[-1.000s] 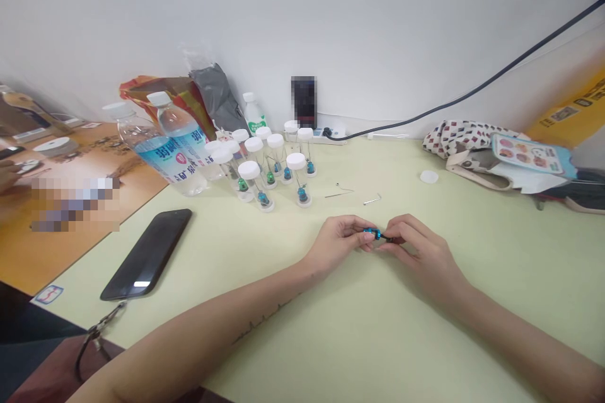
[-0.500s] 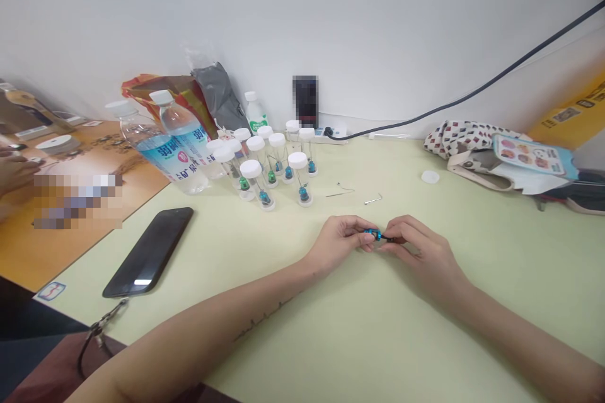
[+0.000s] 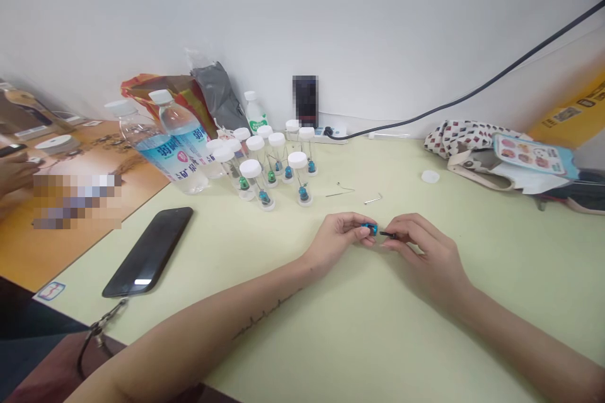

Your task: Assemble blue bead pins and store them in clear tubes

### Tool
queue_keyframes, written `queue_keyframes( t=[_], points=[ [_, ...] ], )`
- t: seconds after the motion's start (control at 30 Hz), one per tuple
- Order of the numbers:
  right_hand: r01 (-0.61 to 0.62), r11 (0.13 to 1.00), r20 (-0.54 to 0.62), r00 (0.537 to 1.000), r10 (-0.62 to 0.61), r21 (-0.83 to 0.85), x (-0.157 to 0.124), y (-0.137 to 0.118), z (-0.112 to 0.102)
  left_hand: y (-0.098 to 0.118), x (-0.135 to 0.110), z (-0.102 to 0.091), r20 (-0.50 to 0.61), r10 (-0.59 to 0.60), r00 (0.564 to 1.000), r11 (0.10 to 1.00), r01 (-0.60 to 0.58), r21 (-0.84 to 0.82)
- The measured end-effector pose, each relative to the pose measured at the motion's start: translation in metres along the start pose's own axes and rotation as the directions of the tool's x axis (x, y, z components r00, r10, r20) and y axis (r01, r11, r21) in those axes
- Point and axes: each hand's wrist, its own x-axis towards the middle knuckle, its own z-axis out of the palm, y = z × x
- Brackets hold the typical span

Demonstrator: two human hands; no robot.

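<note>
Between the thumb and fingers of my left hand (image 3: pixel 341 234) is a small shiny blue metal part (image 3: pixel 371 228), partly covered by the fingertips. My right hand (image 3: pixel 425 249) pinches a short thin black piece (image 3: pixel 387 235) whose tip points left at the blue part. A narrow gap separates the two pieces, and I cannot make out their exact kind. Just beyond the hands, a small bent metal piece (image 3: pixel 373 199) and a thin bent wire (image 3: pixel 340 191) lie on the pale green table (image 3: pixel 331 340).
Several white-capped clear tubes (image 3: pixel 301 184) holding blue or green parts stand behind my left hand. Two water bottles (image 3: pixel 184 138) and a phone (image 3: pixel 149 252) are on the left. A white cap (image 3: pixel 430 176) and a patterned pouch (image 3: pixel 466 138) lie at right. Another person's hand (image 3: pixel 16 170) shows far left.
The black piece met the blue part before; now they are apart. My left hand has shifted slightly up and left with the blue part.
</note>
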Motion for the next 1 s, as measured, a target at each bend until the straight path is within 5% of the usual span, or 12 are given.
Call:
queue_keyframes(
  t=[0.3, 0.6, 0.9, 1.0],
  points=[
    [0.044, 0.998, -0.032, 0.998, -0.046, -0.048, -0.001, 0.002, 0.001, 0.002, 0.001, 0.001, 0.013, -0.006, 1.000, 1.000, 0.006, -0.025],
    [-0.056, 0.998, 0.104, 0.993, 0.055, 0.003, -0.001, 0.004, 0.000, 0.003, -0.001, -0.001, -0.008, -0.021, 1.000, 0.998, 0.020, -0.065],
    [-0.350, 0.936, 0.136, 0.929, 0.343, 0.034, 0.008, -0.001, 0.009, 0.000, 0.002, -0.004, -0.041, -0.025, 0.999, 0.983, 0.017, -0.182],
    [-0.347, 0.937, 0.151, 0.929, 0.336, 0.050, 0.006, 0.001, 0.007, 0.001, 0.001, -0.004, -0.049, -0.030, 0.998, 0.985, 0.021, -0.174]
  ],
)
